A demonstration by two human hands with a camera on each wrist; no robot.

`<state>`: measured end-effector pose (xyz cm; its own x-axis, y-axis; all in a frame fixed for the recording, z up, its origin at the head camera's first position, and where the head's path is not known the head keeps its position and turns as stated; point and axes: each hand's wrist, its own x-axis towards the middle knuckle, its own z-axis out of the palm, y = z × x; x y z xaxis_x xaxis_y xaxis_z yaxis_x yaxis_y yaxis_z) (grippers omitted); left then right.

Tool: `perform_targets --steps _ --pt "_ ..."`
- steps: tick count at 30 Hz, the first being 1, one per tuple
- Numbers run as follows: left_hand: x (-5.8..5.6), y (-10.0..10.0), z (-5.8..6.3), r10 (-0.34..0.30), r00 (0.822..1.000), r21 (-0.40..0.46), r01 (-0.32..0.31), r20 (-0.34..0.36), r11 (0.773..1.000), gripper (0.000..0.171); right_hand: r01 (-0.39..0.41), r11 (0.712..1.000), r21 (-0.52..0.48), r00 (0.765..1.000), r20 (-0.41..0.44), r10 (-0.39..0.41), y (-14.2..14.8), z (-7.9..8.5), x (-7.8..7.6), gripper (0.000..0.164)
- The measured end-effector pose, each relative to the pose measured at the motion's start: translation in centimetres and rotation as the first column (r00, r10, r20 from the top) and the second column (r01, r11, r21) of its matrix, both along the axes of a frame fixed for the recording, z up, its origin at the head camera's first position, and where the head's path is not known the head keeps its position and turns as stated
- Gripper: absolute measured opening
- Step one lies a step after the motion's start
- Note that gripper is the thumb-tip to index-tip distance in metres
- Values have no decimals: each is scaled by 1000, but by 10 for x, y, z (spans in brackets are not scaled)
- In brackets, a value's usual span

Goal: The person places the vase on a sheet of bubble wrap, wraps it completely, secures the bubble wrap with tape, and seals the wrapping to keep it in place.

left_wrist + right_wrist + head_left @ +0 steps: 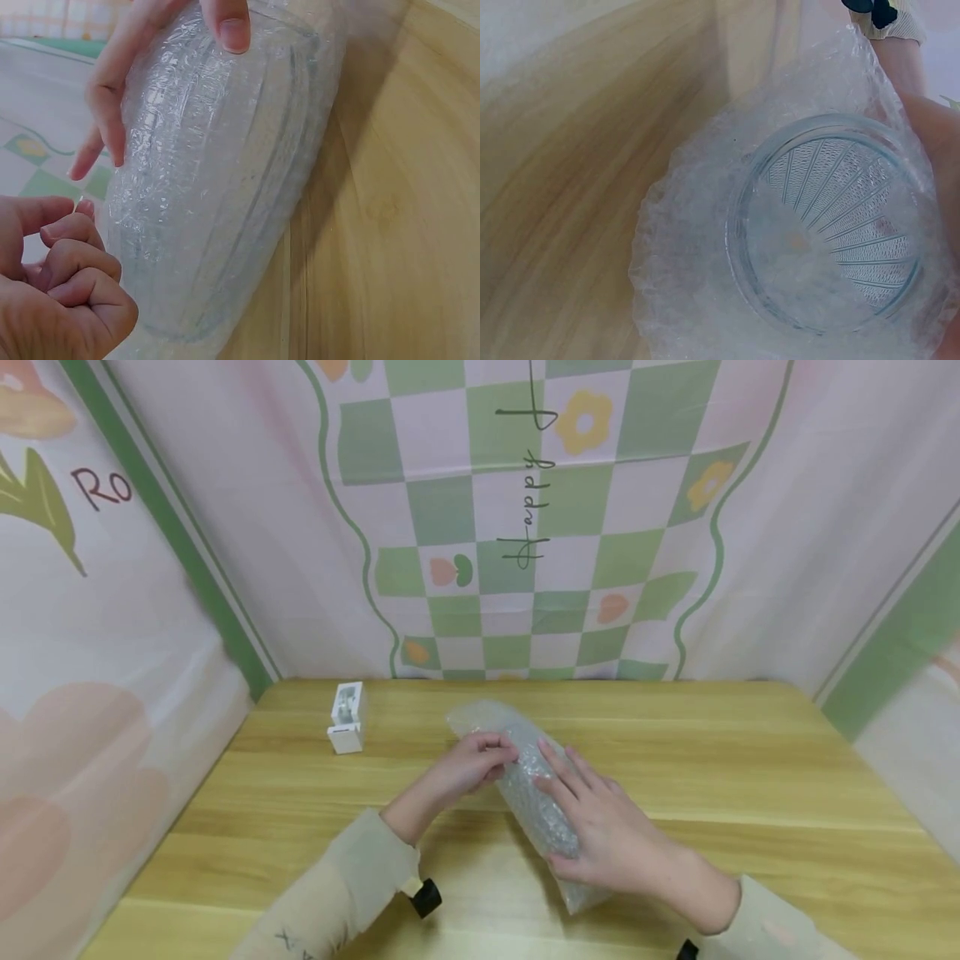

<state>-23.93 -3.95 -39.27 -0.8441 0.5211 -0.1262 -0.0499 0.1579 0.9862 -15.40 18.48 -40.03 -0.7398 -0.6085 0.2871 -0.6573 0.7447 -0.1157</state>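
Note:
A ribbed clear glass vase point(247, 135), wrapped in bubble wrap point(543, 814), lies slantwise on the wooden table. Through the wrap its round rim point(735, 225) shows in the right wrist view. My right hand point(603, 827) holds the wrapped vase from the right, thumb on the near side and fingers spread across the top. On the other side, my left hand point(476, 760) is close against the wrap, its fingers curled. Between thumb and index fingertip it pinches a tiny pale strip point(78, 203), which looks like clear tape.
A small white tape dispenser point(347, 718) stands at the table's back left. The wooden table point(712, 752) meets a checked fabric backdrop point(510, 560) at its far edge, with more printed cloth point(112, 693) at the left side.

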Motion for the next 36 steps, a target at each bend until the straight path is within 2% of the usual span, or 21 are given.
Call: perform_targets --steps 6,11,19,26,36 --pt "0 -3 0 -9 1000 -14 9 16 1000 22 -6 1000 -4 1000 1 6 0 0 0 81" --pt "0 -5 0 -2 1000 -60 3 22 998 22 -14 1000 13 1000 17 13 -2 3 0 81" --pt "-2 -4 -4 47 998 -97 -43 40 994 21 -29 998 48 1000 10 29 -5 6 -2 79" --pt "-2 -3 -8 70 998 -152 -69 0 986 36 -28 997 74 1000 -8 29 -6 4 -3 80" --pt "-2 -6 -12 71 994 -213 -88 -85 973 46 -40 997 73 999 -27 42 -7 5 -2 81"
